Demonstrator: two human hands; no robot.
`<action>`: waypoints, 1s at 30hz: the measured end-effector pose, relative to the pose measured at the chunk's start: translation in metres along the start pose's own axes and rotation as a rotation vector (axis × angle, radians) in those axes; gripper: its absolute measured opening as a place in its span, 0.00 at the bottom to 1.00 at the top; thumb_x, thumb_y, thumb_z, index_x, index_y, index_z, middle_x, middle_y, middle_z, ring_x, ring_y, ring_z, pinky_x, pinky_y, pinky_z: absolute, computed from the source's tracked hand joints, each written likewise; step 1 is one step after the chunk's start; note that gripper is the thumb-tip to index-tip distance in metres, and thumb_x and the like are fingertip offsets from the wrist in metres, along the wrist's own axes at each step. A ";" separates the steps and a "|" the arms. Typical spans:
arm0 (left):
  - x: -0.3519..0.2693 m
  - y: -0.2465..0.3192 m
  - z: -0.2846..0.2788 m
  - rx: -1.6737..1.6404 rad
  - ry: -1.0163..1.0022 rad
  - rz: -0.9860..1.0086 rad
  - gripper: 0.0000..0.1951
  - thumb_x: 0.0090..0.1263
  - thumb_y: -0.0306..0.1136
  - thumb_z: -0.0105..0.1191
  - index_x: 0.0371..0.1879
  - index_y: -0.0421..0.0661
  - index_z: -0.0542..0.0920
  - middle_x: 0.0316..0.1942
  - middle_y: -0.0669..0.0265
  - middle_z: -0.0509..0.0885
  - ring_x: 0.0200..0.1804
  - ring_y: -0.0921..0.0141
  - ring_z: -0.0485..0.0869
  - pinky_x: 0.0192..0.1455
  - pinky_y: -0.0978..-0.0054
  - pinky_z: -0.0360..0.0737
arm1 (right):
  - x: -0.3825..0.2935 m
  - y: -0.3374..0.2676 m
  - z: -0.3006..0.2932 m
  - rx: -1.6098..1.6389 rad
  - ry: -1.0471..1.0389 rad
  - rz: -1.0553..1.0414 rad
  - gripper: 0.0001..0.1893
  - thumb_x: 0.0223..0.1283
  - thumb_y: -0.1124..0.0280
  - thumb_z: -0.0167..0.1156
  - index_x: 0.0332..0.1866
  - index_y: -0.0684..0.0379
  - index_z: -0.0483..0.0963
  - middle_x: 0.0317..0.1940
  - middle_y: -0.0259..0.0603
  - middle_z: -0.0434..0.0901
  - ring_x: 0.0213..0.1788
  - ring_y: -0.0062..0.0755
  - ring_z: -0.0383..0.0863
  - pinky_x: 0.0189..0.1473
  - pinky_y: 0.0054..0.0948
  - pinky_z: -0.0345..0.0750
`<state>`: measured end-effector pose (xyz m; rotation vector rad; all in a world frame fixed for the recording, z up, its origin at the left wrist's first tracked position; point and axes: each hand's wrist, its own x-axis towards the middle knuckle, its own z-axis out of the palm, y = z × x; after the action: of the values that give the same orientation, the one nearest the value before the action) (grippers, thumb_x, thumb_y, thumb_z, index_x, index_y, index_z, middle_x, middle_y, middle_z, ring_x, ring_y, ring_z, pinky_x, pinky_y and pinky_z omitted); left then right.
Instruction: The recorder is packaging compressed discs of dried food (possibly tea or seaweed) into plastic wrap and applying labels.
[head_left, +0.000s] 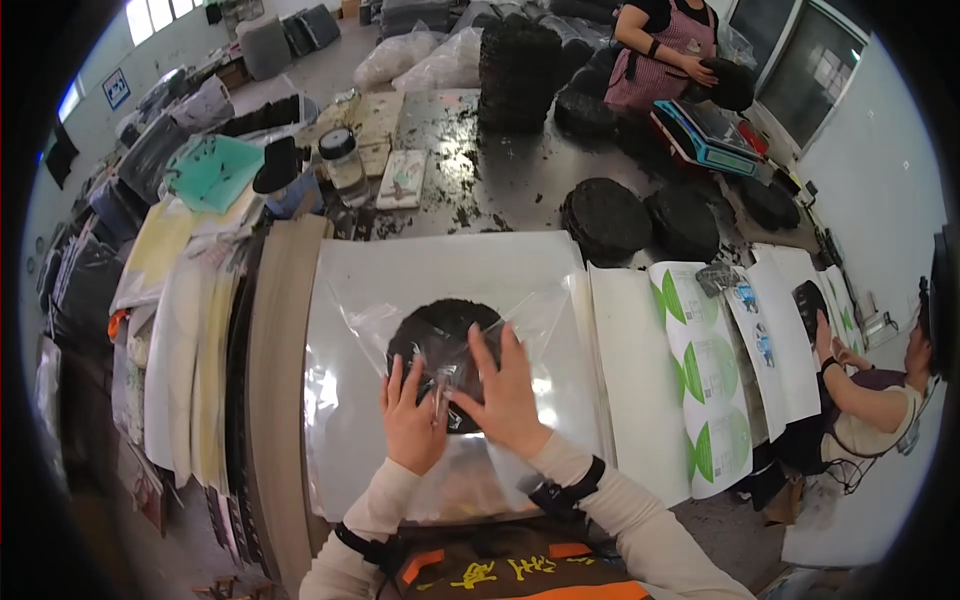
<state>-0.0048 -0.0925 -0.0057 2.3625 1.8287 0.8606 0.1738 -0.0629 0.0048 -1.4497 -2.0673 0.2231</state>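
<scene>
A round black cake (442, 322) of what looks like dried seaweed lies under clear plastic film (367, 330). Beneath it is a stack of large, glossy plastic sheets (360, 480) at the front of the table. The near part of the film is gathered between my two thumbs, over the lower half of the cake. My left hand (416, 427) holds this gathered film, its fingers resting at the cake's left edge. From the right, my right hand (506, 397) presses its spread fingers on the covered cake, thumb at the gathered film.
Brown boards (281, 375) stand left, printed label sheets (701, 375) right. Behind are black round cakes (607, 217), a tall black stack (519, 75), a lidded jar (343, 165) and a weighing scale (705, 139). One person (667, 52) stands behind; another (870, 397) works at right.
</scene>
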 end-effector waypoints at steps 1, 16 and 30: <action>0.004 -0.001 -0.001 0.004 0.008 0.020 0.24 0.66 0.31 0.60 0.63 0.43 0.80 0.73 0.48 0.71 0.77 0.45 0.63 0.77 0.49 0.60 | 0.004 0.001 0.008 0.009 -0.018 -0.076 0.49 0.61 0.52 0.71 0.81 0.60 0.53 0.75 0.78 0.50 0.73 0.75 0.63 0.73 0.56 0.65; 0.037 -0.026 0.007 -0.429 -0.157 -0.275 0.46 0.37 0.47 0.83 0.63 0.48 0.81 0.56 0.53 0.76 0.61 0.48 0.73 0.66 0.46 0.66 | 0.021 0.019 0.015 0.384 -0.145 0.122 0.44 0.43 0.53 0.80 0.65 0.66 0.73 0.53 0.49 0.77 0.50 0.50 0.78 0.52 0.42 0.78; 0.080 -0.039 0.003 -0.290 -0.296 0.056 0.42 0.43 0.51 0.82 0.60 0.43 0.82 0.58 0.54 0.85 0.61 0.57 0.84 0.68 0.54 0.73 | 0.083 0.039 -0.013 0.025 0.023 -0.348 0.27 0.45 0.55 0.76 0.48 0.61 0.80 0.42 0.46 0.77 0.52 0.50 0.78 0.59 0.44 0.76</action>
<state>-0.0251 -0.0077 0.0103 2.2262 1.4279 0.6810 0.1940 0.0243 0.0284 -1.0491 -2.2461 0.0907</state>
